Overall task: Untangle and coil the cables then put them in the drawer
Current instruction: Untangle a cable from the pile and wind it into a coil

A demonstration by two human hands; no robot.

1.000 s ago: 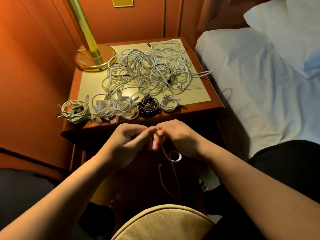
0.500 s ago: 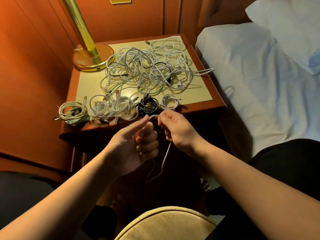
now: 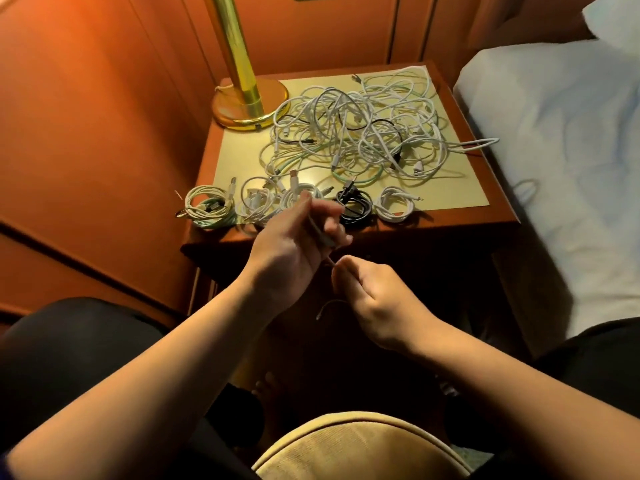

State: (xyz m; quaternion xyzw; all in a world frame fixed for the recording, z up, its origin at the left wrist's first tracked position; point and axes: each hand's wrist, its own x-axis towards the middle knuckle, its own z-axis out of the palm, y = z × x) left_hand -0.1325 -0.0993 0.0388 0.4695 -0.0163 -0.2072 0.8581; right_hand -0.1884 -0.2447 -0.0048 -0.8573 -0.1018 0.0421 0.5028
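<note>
Hands: both bare hands work in front of the near edge of the wooden bedside table [image 3: 450, 223], over the dark gap below it.
Left hand [image 3: 294, 247]: raised, palm turned toward the person, fingers curled loosely around a thin pale cable [image 3: 320, 233] that runs down across the palm; thumb and forefinger pinch its upper part.
Right hand [image 3: 374, 299]: lower and just beside the left, fingers folded into a near fist, thumb and forefinger tips pinching the same cable where it leaves the left hand; a short loose end [image 3: 329, 306] curls out below the knuckles.
Tangled cables: a big heap of white, pale green and black cables [image 3: 363, 133] sprawls over the middle and far right of the tabletop's yellow inlay; one white loop [image 3: 478, 144] hangs past the right edge.
Coiled cables: five small bundles sit in a row along the near edge. From the left: a white and green coil [image 3: 207, 207] overhanging the near left corner, two white coils [image 3: 256, 202] partly hidden behind the left hand, a black coil [image 3: 356, 206], and a white coil [image 3: 394, 204].
Lamp: a brass lamp with round base [image 3: 249, 105] stands at the far left corner.
Drawer: I cannot tell where it is; the table front lies in shadow.
Bed: a white sheeted bed [image 3: 571, 150] lies alongside the table's right edge.
Seat: a tan cushion [image 3: 360, 448] shows between the forearms.
</note>
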